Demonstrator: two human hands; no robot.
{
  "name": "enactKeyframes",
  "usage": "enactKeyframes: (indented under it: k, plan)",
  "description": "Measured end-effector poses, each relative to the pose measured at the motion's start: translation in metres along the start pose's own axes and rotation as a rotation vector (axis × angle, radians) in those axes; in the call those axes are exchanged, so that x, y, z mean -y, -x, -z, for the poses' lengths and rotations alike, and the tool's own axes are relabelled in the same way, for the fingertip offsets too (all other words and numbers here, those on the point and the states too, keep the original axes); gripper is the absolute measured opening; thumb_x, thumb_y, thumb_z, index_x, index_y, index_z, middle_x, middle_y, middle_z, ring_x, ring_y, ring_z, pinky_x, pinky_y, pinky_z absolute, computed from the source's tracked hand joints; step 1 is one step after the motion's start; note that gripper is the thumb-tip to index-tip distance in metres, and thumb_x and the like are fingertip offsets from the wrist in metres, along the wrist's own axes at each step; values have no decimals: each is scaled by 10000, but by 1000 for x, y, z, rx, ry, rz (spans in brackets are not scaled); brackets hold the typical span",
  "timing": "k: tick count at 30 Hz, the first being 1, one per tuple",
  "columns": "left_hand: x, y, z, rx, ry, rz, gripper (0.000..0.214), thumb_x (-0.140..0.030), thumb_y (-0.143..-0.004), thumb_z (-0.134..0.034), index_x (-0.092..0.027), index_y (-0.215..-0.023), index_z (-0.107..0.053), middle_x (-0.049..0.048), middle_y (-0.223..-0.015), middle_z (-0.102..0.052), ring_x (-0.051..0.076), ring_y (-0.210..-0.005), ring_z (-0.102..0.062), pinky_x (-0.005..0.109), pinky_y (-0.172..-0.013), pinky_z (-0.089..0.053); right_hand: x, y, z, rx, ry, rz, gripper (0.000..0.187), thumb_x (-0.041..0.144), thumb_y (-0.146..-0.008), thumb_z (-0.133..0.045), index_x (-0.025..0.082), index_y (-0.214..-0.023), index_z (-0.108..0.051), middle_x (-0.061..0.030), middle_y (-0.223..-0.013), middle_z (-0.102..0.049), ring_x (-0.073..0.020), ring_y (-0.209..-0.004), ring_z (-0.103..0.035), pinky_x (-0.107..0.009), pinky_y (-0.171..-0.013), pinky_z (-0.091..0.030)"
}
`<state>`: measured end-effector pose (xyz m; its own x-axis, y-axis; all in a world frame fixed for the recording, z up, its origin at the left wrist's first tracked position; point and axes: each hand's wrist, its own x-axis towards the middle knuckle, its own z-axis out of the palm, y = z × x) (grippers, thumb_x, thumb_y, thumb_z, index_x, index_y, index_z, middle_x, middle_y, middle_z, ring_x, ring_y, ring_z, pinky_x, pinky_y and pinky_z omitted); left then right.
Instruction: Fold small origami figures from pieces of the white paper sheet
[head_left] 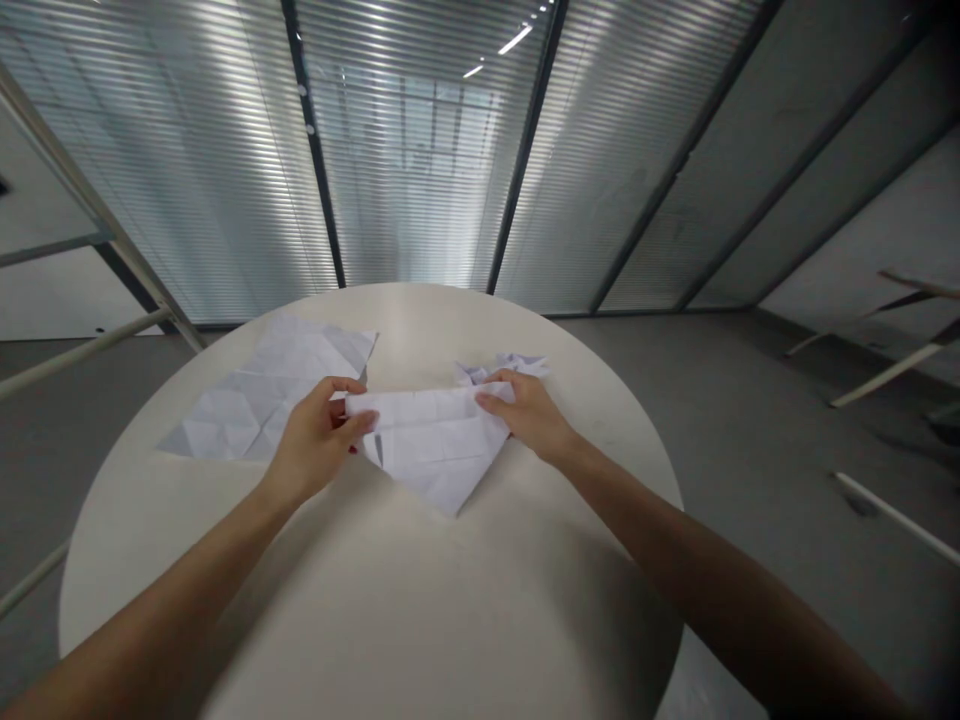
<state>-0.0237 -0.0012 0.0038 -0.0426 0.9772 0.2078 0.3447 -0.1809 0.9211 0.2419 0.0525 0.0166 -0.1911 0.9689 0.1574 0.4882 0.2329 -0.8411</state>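
Note:
Between my two hands is a folded sheet of white paper (431, 435), its top edge straight and its lower part coming to a point toward me. My left hand (319, 430) pinches the paper's upper left corner between thumb and fingers. At the upper right corner, my right hand (529, 410) grips it the same way, thumb on top. Crease lines run across the paper. Beyond my left hand lies a larger creased white sheet (247, 395), spread on the table. A crumpled, folded piece of white paper (517, 365) rests just behind my right hand, partly covered by it.
The papers are on a round white table (450, 620). Behind it stands a glass wall with blinds (412, 180). A pale metal frame (90, 350) is close by on the left. Table legs (889, 375) show at the right above a grey floor (720, 400).

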Motion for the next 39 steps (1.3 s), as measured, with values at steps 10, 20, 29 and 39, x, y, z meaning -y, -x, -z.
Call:
enactKeyframes:
  k: [10, 20, 29, 39]
  plan:
    - [2, 13, -12, 472, -931, -705, 228, -375, -914, -467, -201, -980, -599, 67, -968, -609, 222, -914, -537, 356, -789, -398, -14, 15, -31, -36, 526, 129, 176, 255, -868, -526, 198, -1025, -581, -74, -875, -659, -217, -824, -608, -325, -753, -408]
    - [17, 5, -7, 564, -983, -669, 331, -478, -918, -429, -237, -1074, -593, 31, -865, -619, 202, -817, -585, 356, -778, -384, -33, 17, 1, 338, 251, 516, 576, 388, -677, -767, 217, -1181, -549, -95, -1187, -555, -241, -1084, -516, -396, -910, -411]
    - [16, 11, -7, 548, -939, -491, 440, -477, -923, -400, -211, -1262, -488, 72, -966, -631, 228, -850, -620, 377, -792, -454, -44, 26, 2, 287, 448, 715, 121, 160, -835, -585, 187, -723, -621, -55, -860, -682, -185, -856, -593, -350, -817, -416]
    - [20, 7, -14, 383, -922, -509, 287, -235, -937, -357, -190, -1035, -623, 71, -891, -616, 210, -857, -598, 355, -800, -474, -28, 26, 0, 135, 288, 175, 57, 250, -838, -555, 198, -816, -554, 46, -596, -570, -113, -550, -526, -222, -563, -348]
